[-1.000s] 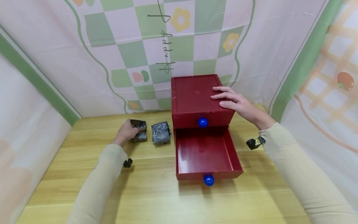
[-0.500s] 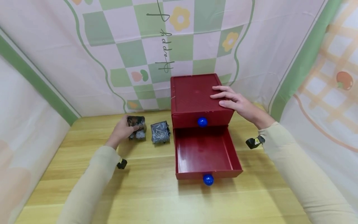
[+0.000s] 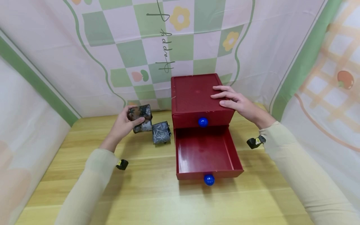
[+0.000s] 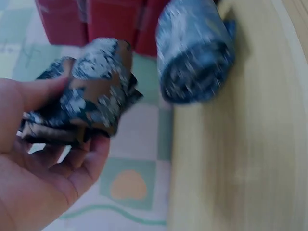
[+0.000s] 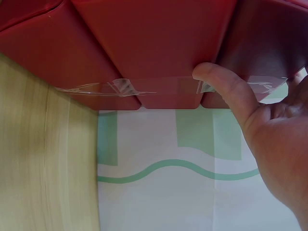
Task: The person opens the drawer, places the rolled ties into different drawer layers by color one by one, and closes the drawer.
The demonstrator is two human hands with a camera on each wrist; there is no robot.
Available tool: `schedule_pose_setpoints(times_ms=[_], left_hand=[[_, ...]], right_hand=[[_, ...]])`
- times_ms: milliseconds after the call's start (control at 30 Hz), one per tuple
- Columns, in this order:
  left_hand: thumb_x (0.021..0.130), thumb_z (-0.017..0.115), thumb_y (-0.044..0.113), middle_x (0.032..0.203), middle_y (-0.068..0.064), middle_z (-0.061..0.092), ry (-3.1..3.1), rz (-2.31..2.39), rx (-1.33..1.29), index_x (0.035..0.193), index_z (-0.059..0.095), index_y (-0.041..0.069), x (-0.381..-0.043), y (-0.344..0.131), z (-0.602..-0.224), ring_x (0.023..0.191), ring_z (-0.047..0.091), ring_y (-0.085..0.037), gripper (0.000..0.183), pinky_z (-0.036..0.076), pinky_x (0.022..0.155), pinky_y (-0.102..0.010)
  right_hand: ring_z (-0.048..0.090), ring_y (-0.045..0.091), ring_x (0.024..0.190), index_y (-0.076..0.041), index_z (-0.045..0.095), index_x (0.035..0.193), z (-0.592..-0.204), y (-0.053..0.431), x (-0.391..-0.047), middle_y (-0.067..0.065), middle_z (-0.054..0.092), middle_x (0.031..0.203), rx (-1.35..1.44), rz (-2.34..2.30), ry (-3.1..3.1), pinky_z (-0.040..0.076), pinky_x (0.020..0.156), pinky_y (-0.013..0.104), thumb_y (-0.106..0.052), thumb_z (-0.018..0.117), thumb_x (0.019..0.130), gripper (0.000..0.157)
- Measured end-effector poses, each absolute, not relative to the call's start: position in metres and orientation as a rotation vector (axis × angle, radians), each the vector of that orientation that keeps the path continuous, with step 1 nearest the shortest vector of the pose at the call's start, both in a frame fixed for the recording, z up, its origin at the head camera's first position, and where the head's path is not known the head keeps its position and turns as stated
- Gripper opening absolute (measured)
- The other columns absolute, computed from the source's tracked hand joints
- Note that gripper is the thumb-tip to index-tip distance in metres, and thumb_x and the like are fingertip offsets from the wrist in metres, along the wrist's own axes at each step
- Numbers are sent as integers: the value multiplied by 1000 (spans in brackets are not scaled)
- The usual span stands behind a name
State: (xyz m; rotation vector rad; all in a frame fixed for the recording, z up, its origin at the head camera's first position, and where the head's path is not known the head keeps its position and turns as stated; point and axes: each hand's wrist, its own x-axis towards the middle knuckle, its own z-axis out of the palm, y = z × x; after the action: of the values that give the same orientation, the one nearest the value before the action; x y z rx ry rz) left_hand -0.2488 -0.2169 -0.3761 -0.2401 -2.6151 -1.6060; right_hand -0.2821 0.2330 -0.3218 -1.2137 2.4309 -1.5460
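Between thumb and fingers, my left hand (image 3: 121, 125) grips a folded cloth (image 3: 142, 117) with a dark brown, grey and white pattern, raised off the table. The left wrist view shows that cloth (image 4: 91, 91) as a thick folded bundle, the thumb on one side and fingertips below. Just right of it a grey-blue rolled cloth (image 3: 161, 132) with pale lines lies on the table. My right hand (image 3: 239, 103) rests with extended fingers on the top right edge of a red drawer box (image 3: 197, 93). In the right wrist view its thumb (image 5: 226, 86) touches the red wall.
The box's lower drawer (image 3: 206, 156) is pulled out, with nothing in it and a blue knob (image 3: 209, 180) in front. Its upper drawer (image 3: 185, 121) is closed. Patterned fabric (image 3: 157, 47) hangs behind the wooden table (image 3: 157, 200) and at both sides.
My left hand has lifted the dark patterned cloth from the table, first slightly leftward, then up and right towards the grey-blue cloth. The right hand stays on the box.
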Motion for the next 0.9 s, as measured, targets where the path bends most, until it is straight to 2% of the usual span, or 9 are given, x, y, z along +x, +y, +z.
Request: schedule_pose_setpoints(times_ms=[100,333,500,767,900], left_hand=[[82,75,36,107,-11,51,-2539,-1667,-254,136,40,19,-243,-207,-366,88,51,-24,67,46,68,-35],[80,78,32,118,-11,51,-2391,-1847,-353,134,43,19,-228,-189,-346,101,53,-25,66,51,79,-33],[80,78,25,117,-14,52,-2333,-1876,-464,133,45,17,-217,-180,-336,102,54,-27,63,52,81,-33],[83,75,12,110,-13,55,-2275,-1900,-679,129,46,14,-199,-162,-323,88,56,-23,54,53,69,-30],[83,73,6,96,-10,53,-2263,-1837,-752,126,47,10,-186,-153,-310,66,45,-17,50,42,54,-25]], right_hand=[[17,17,139,-4,59,128,-321,233,-283,3,30,150,-1216,-1544,2434,25,103,21,-7,51,97,32],[18,18,139,-3,58,128,-320,233,-284,4,30,150,-1228,-1548,2431,25,103,22,-6,52,96,33],[18,18,139,-3,58,128,-319,233,-284,4,30,150,-1234,-1548,2434,25,103,22,-6,52,96,33],[18,21,139,3,57,127,-311,227,-271,13,29,150,-1217,-1529,2443,26,102,20,-2,50,96,32],[18,22,139,5,56,126,-310,228,-268,15,29,149,-1214,-1533,2445,25,102,21,-1,50,96,32]])
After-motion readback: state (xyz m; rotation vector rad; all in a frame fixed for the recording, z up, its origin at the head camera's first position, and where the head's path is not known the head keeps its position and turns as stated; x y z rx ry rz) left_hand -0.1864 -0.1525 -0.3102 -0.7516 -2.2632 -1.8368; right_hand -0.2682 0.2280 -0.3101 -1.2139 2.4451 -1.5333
